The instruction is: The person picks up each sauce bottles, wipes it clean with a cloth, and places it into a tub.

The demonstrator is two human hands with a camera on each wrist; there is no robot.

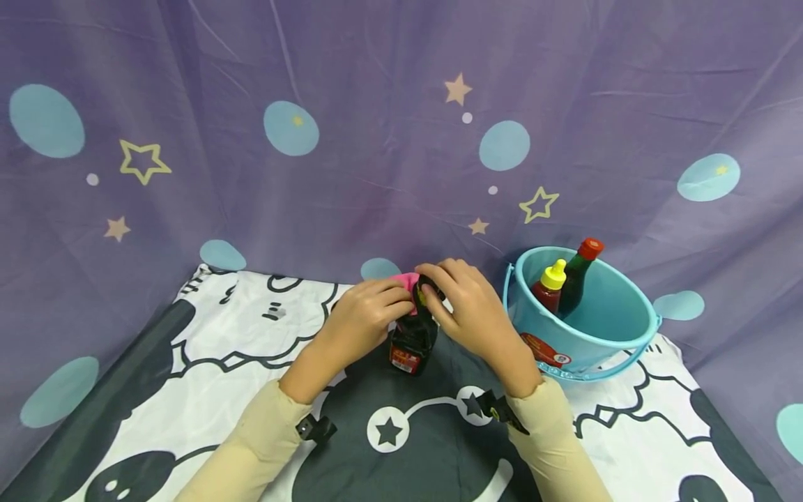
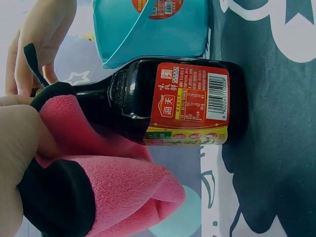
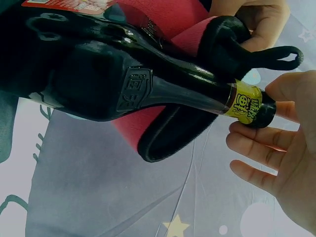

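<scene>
A dark soy sauce bottle with a red label stands upright on the printed sheet. My right hand pinches its black cap at the top, thumb on one side and fingertips on the other. Gathered in my left hand is a pink fleece cloth with black trim and a black loop. The cloth hangs beside the bottle's neck and shoulder, partly behind it in the right wrist view. Most of the left hand's fingertips are hidden by the cloth.
To the right stands a light blue bucket with its handle down. Inside lean a green bottle with a red cap and a red bottle with a yellow nozzle. A purple curtain hangs behind.
</scene>
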